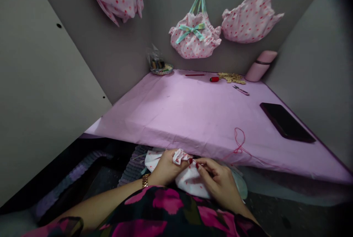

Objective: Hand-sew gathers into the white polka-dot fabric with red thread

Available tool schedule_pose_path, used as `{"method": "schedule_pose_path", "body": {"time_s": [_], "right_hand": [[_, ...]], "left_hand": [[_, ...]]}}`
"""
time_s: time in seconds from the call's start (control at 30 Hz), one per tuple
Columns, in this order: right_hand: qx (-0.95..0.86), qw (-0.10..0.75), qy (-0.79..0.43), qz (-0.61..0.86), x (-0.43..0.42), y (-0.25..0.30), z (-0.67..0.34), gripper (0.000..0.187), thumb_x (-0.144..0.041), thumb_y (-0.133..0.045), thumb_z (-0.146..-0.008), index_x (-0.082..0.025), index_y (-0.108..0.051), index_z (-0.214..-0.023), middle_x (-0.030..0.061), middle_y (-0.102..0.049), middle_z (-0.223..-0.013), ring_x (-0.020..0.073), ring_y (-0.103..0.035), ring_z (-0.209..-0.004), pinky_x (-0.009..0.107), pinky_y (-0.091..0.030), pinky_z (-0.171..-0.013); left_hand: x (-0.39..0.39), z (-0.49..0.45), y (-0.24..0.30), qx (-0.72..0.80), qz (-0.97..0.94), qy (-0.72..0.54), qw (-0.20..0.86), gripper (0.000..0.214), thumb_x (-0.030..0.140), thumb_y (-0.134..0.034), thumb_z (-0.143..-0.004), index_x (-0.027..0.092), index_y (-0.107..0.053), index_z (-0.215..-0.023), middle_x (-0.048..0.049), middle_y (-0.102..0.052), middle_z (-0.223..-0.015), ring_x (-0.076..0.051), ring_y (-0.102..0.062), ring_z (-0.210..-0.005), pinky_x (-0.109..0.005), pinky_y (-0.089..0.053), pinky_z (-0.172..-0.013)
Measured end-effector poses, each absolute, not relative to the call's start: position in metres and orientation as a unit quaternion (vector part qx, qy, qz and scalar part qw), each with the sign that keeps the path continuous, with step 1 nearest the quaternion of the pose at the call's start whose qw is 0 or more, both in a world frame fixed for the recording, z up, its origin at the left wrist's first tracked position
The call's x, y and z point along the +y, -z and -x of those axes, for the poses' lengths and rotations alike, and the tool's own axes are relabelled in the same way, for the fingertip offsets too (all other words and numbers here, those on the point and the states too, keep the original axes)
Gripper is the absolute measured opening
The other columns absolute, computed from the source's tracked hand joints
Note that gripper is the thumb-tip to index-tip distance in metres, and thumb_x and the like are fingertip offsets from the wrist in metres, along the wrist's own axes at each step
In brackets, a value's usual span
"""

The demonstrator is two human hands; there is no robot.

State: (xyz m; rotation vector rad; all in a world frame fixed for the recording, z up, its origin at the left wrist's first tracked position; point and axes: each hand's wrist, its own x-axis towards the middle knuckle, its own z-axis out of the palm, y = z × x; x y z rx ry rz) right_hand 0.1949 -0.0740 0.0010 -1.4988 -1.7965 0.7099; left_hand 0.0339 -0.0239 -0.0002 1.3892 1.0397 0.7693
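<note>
A white cloth [190, 183] with small red dots lies over my lap, just in front of the table's near edge. My left hand [167, 167] is closed on its gathered upper edge, where a ruffled fold stands up beside the thumb. Close by, my right hand [219, 178] pinches thumb and forefinger together at the same edge, the fingertips almost meeting the left thumb. What sits between those right fingertips is too small to make out. A loose red thread [239, 141] loops on the table to the right, trailing over the front edge near my right hand.
The table [171, 108] has a pink cover. A phone [286, 123] lies at right; thread snips [241, 90], a red spool [214, 79], a pencil [194, 75], a pink bottle [260, 66] and a small basket [162, 70] are farther back. Dotted garments [195, 47] hang behind.
</note>
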Motion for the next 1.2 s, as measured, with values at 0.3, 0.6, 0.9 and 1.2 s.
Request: {"method": "schedule_pose_path", "body": {"time_s": [0.3, 0.6, 0.9, 1.2], "right_hand": [[-0.66, 0.341, -0.337, 0.578, -0.074, 0.0, -0.196, 0.021, -0.029, -0.044, -0.084, -0.018, -0.062, -0.086, 0.0006, -0.065, -0.063, 0.0159, -0.059, -0.057, 0.022, -0.042, -0.052], [-0.58, 0.387, -0.465, 0.545, -0.072, 0.014, -0.199, 0.024, -0.032, -0.05, -0.082, -0.017, -0.065, -0.094, 0.0058, -0.069, -0.078, 0.0178, -0.063, -0.065, 0.023, -0.046, -0.052], [-0.555, 0.401, -0.521, 0.51, -0.07, 0.016, -0.202, 0.025, -0.036, -0.056, -0.079, -0.017, -0.067, -0.09, 0.0053, -0.068, -0.077, 0.0166, -0.061, -0.066, 0.023, -0.045, -0.056], [-0.552, 0.395, -0.544, 0.493, -0.068, 0.014, -0.203, 0.023, -0.034, -0.057, -0.079, -0.018, -0.069, -0.089, 0.0045, -0.067, -0.076, 0.0163, -0.06, -0.069, 0.022, -0.045, -0.061]], "left_hand": [[-0.025, -0.034, 0.008, 0.438, -0.552, -0.333, 0.627, 0.015, 0.028, -0.06, -0.069, 0.014, -0.055, -0.069, 0.0025, -0.051, -0.062, -0.009, -0.043, -0.057, -0.021, -0.035, -0.055], [-0.025, -0.033, 0.008, 0.413, -0.536, -0.319, 0.663, 0.017, 0.03, -0.06, -0.069, 0.014, -0.055, -0.073, 0.0019, -0.052, -0.066, -0.01, -0.044, -0.059, -0.022, -0.034, -0.059], [-0.025, -0.035, 0.003, 0.411, -0.529, -0.296, 0.681, 0.022, 0.034, -0.063, -0.066, 0.014, -0.053, -0.07, 0.003, -0.048, -0.063, -0.01, -0.041, -0.058, -0.023, -0.033, -0.059], [-0.025, -0.035, 0.002, 0.411, -0.514, -0.287, 0.696, 0.025, 0.036, -0.065, -0.064, 0.015, -0.053, -0.07, 0.0034, -0.048, -0.063, -0.01, -0.041, -0.058, -0.023, -0.033, -0.06]]}}
